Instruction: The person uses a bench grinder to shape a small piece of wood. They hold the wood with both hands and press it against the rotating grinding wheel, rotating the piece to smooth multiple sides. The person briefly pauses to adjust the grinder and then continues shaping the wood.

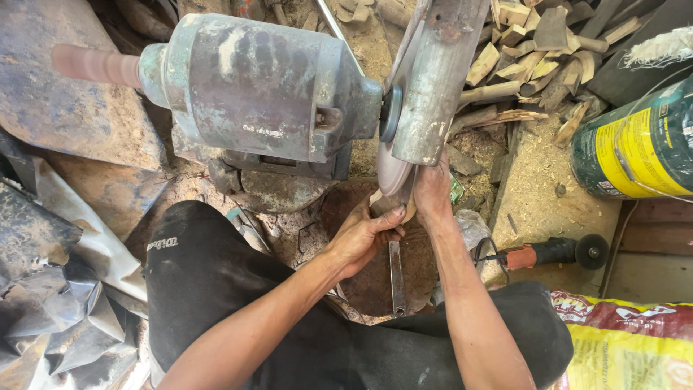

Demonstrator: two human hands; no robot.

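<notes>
A grey-green bench motor (253, 90) drives a round sanding disc (393, 170) under a metal guard (437, 79). My left hand (364, 235) and my right hand (433, 191) together grip a small pale wooden piece (409, 209) and press it against the lower edge of the disc. Most of the piece is hidden by my fingers. My knees in dark trousers frame the spot on both sides.
A flat wrench (396, 278) lies on the dusty ground below my hands. An orange-handled angle grinder (552, 253) rests at right, a green-yellow can (639, 141) beyond it. Wood offcuts (534, 50) pile at top right. Crumpled sheeting (54, 289) lies left, a printed sack (628, 339) bottom right.
</notes>
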